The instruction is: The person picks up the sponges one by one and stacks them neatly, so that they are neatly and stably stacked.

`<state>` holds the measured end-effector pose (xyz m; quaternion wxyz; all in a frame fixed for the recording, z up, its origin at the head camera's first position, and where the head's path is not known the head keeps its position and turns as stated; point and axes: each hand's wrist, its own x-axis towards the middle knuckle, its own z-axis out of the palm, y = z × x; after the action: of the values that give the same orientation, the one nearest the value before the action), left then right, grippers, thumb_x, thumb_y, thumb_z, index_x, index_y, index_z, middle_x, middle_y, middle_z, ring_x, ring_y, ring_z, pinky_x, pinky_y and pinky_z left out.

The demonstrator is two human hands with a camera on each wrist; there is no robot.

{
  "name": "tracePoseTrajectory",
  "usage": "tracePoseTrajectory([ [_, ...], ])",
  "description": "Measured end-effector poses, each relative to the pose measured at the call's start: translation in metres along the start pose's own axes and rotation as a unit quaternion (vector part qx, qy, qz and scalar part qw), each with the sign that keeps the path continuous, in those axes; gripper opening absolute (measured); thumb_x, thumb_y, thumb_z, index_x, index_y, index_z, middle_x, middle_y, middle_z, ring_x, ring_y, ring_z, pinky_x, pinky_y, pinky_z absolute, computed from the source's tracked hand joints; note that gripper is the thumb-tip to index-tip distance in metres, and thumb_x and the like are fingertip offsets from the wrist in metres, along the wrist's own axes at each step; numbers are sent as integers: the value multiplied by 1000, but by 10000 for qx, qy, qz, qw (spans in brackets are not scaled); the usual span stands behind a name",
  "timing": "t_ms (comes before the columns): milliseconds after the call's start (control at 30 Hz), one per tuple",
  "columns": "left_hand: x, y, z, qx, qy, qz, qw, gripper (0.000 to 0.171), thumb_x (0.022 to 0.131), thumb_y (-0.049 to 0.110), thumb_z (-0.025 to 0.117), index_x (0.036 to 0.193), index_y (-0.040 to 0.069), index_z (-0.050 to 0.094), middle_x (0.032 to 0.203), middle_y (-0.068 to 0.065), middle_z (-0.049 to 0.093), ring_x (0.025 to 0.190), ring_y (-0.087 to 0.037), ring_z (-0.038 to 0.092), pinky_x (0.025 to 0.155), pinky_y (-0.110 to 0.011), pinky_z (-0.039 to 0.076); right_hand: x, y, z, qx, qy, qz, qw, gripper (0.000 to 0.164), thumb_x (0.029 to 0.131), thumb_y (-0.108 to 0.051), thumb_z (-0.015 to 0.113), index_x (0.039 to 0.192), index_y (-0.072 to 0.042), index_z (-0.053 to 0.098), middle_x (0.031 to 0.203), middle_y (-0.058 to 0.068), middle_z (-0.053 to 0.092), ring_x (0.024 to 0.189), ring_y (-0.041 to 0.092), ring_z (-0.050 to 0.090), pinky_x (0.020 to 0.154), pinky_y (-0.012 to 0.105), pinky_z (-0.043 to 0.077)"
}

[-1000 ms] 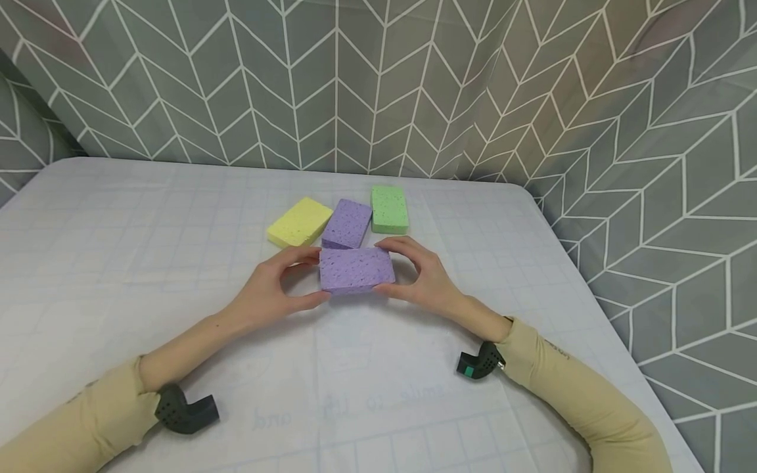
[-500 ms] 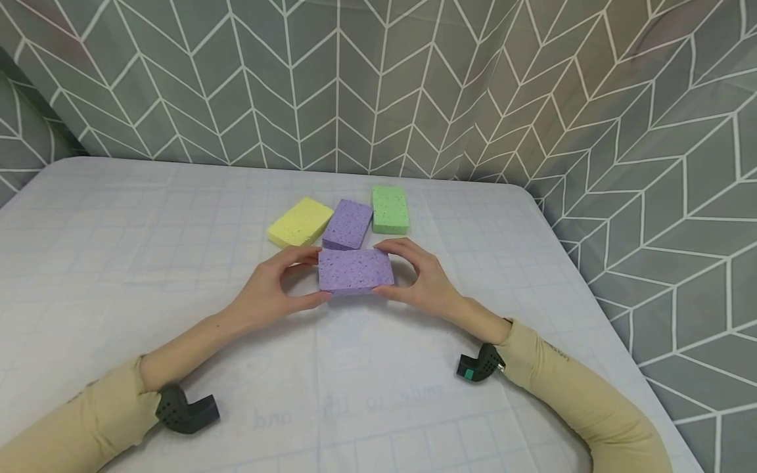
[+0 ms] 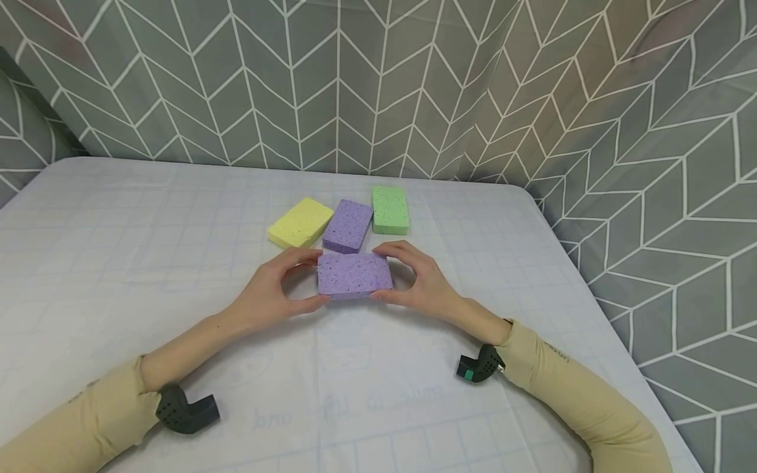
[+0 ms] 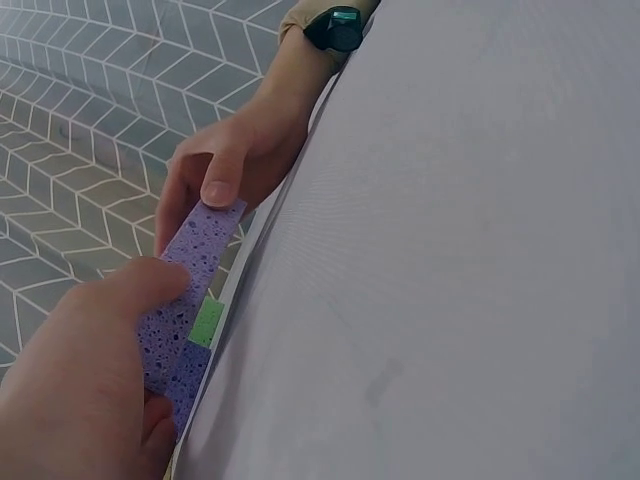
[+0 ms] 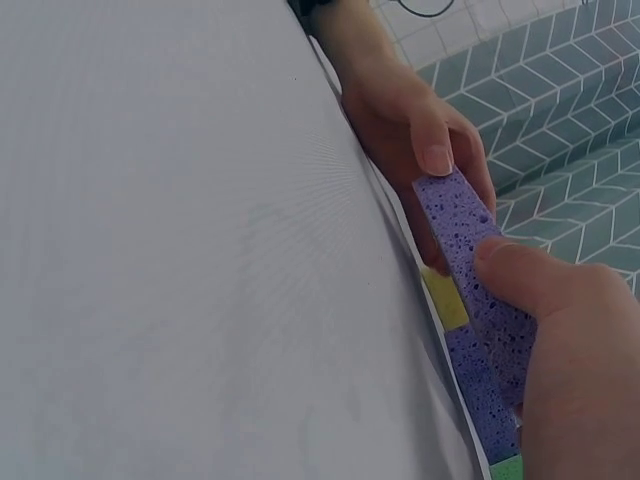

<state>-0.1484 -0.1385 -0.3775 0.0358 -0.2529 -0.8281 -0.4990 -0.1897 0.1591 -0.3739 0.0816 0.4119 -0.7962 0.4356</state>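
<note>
A purple sponge (image 3: pixel 355 276) is held level between both hands in the head view. My left hand (image 3: pixel 269 286) grips its left end, thumb at the near edge and fingers at the far edge. At the right end, my right hand (image 3: pixel 422 279) pinches it the same way. The left wrist view shows the sponge (image 4: pixel 205 245) raised off the table, with the left thumb against its side. Just beyond it lies a second purple sponge (image 3: pixel 348 225), between a yellow sponge (image 3: pixel 300 222) on the left and a green sponge (image 3: pixel 390 210) on the right.
A white cloth with faint grid lines covers the table (image 3: pixel 148 223). Grey curtains (image 3: pixel 355 85) with white chevron lines stand along the back and right side. Black wrist cameras sit at both cuffs, the left one (image 3: pixel 186 408) close to the tabletop.
The held purple sponge has come slightly nearer and lower, so a small gap now shows between it and the purple sponge behind. Both hands keep their grip. The other sponges have not moved.
</note>
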Motion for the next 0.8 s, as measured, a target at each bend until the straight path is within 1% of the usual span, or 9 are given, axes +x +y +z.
tracePoseTrajectory([
  [233,0,0,0,227,-75,-37,9997,71,76,16,88,137,5,55,134,-6,58,121,-21,60,108,-34,49,0,1,1,-100,-149,120,9998,67,71,-16,91,131,-5,61,130,9,62,125,22,56,112,35,45],
  [467,-1,0,0,320,-110,-89,9994,70,76,18,88,136,5,56,133,-6,59,122,-22,60,107,-34,49,-1,2,2,-142,-257,243,9993,67,72,-18,91,131,-6,61,129,8,62,125,23,56,112,36,44],
  [800,-1,0,1,385,-84,37,9992,70,75,17,89,136,6,56,132,-5,59,122,-21,59,107,-33,49,-1,2,2,-141,-341,255,9990,66,72,-19,91,130,-5,62,128,9,63,123,24,57,113,36,44],
])
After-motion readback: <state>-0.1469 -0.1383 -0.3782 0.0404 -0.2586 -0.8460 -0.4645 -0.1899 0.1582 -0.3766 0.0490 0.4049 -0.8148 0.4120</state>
